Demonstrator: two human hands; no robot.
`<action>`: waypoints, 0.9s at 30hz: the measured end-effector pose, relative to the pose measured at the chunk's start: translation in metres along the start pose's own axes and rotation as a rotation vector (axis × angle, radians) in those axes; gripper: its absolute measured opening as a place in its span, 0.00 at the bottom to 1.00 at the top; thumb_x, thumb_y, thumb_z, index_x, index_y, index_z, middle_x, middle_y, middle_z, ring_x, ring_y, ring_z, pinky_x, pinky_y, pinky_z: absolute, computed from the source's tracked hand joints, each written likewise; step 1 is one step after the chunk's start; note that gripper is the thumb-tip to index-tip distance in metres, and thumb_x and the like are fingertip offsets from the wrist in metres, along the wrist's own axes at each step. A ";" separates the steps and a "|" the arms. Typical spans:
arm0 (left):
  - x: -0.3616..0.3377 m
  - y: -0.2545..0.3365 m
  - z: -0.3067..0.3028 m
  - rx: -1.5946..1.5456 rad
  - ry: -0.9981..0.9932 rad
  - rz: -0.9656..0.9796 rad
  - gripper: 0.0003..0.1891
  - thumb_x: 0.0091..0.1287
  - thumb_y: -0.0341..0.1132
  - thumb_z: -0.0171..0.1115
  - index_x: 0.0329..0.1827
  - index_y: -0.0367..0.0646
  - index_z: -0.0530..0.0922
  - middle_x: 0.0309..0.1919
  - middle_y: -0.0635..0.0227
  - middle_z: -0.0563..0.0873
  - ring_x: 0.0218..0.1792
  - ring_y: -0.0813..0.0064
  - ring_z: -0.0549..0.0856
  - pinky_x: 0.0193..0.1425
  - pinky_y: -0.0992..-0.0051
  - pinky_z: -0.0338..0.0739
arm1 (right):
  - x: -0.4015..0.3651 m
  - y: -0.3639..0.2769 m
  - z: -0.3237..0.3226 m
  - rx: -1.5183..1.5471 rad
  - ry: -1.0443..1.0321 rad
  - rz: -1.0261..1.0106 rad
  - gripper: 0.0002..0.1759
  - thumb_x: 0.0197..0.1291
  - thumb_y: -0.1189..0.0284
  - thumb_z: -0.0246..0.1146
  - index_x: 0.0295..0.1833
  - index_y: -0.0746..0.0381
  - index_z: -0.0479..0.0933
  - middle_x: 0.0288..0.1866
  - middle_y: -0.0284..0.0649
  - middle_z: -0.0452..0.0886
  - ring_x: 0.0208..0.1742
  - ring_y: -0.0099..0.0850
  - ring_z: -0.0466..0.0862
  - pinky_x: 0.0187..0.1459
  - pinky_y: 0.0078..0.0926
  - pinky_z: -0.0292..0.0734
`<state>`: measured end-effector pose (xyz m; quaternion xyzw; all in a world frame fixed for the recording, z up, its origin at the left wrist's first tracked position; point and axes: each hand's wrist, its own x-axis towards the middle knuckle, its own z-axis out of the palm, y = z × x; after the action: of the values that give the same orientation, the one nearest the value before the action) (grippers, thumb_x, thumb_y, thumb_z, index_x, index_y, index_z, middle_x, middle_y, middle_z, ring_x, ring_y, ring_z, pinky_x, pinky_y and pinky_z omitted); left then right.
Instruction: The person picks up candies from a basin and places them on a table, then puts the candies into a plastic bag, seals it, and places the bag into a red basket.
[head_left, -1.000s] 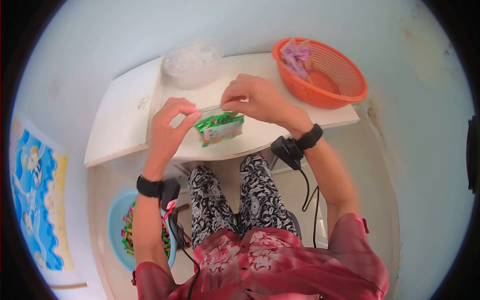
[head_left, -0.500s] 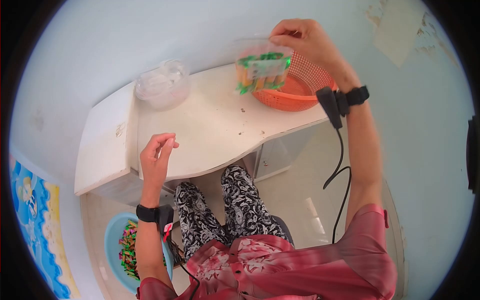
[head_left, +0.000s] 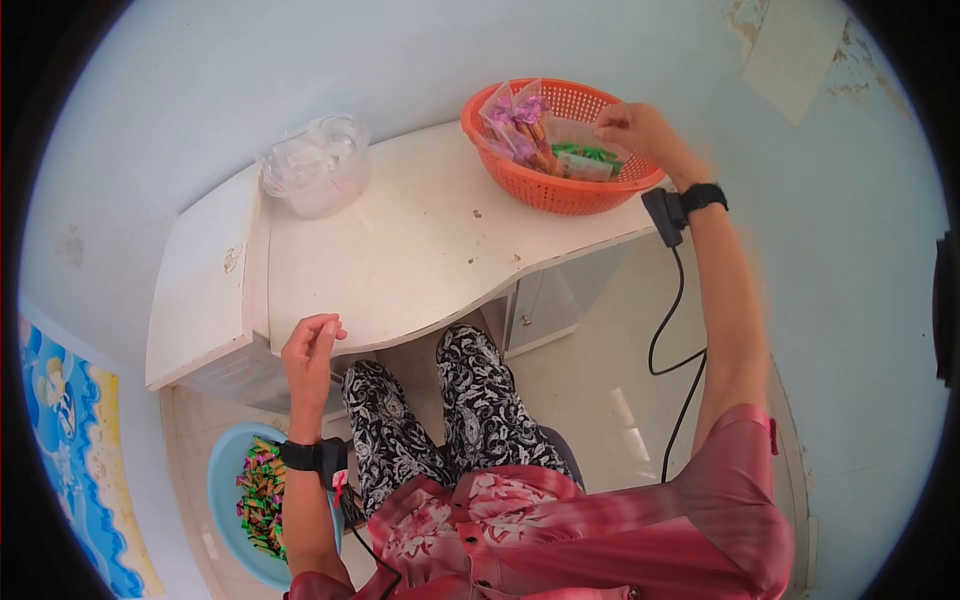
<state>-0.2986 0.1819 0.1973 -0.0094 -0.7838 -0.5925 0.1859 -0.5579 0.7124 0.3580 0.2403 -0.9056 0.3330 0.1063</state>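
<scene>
My right hand [head_left: 640, 132] is over the right side of the orange basket [head_left: 550, 190], its fingers pinched at the top corner of a clear bag of green-wrapped pieces [head_left: 586, 162]. That bag is low inside the basket. Beside it, on the left of the basket, clear bags with purple-wrapped pieces [head_left: 520, 125] lean on the rim. My left hand [head_left: 312, 345] hovers by the front edge of the white table [head_left: 400, 240], fingers closed together with nothing visible in them.
A clear plastic tub [head_left: 318, 180] holding clear bags stands at the table's back left. Low on the left, a light blue basin [head_left: 222, 500] holds several green, purple and orange wrapped pieces [head_left: 262, 495]. A black cable [head_left: 652, 340] hangs from the right wrist device.
The green-wrapped bag has gone down and right into the basket with my right hand. Purple-wrapped bags now show there. My left hand has dropped slightly towards me.
</scene>
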 end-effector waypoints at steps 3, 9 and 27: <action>-0.005 -0.003 -0.002 -0.016 0.016 -0.015 0.09 0.83 0.31 0.65 0.57 0.36 0.87 0.41 0.68 0.91 0.47 0.79 0.87 0.60 0.75 0.80 | -0.011 0.002 0.020 0.026 -0.008 -0.006 0.07 0.68 0.71 0.71 0.42 0.64 0.87 0.31 0.35 0.88 0.33 0.26 0.85 0.39 0.31 0.80; -0.012 -0.011 -0.004 -0.050 0.056 -0.014 0.08 0.83 0.30 0.65 0.57 0.36 0.87 0.41 0.68 0.91 0.45 0.80 0.88 0.57 0.77 0.80 | -0.029 -0.006 0.056 -0.105 0.067 -0.103 0.10 0.66 0.67 0.72 0.42 0.63 0.88 0.32 0.42 0.88 0.34 0.37 0.88 0.40 0.37 0.80; -0.050 -0.024 -0.024 -0.038 0.150 -0.017 0.09 0.83 0.30 0.65 0.57 0.35 0.88 0.40 0.68 0.92 0.44 0.80 0.90 0.54 0.76 0.84 | -0.053 -0.116 0.094 -0.194 0.190 -0.345 0.07 0.72 0.72 0.68 0.49 0.64 0.88 0.44 0.46 0.90 0.47 0.45 0.89 0.50 0.39 0.82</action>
<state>-0.2510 0.1630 0.1655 0.0381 -0.7565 -0.6077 0.2387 -0.4563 0.5935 0.3320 0.3479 -0.8648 0.2423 0.2690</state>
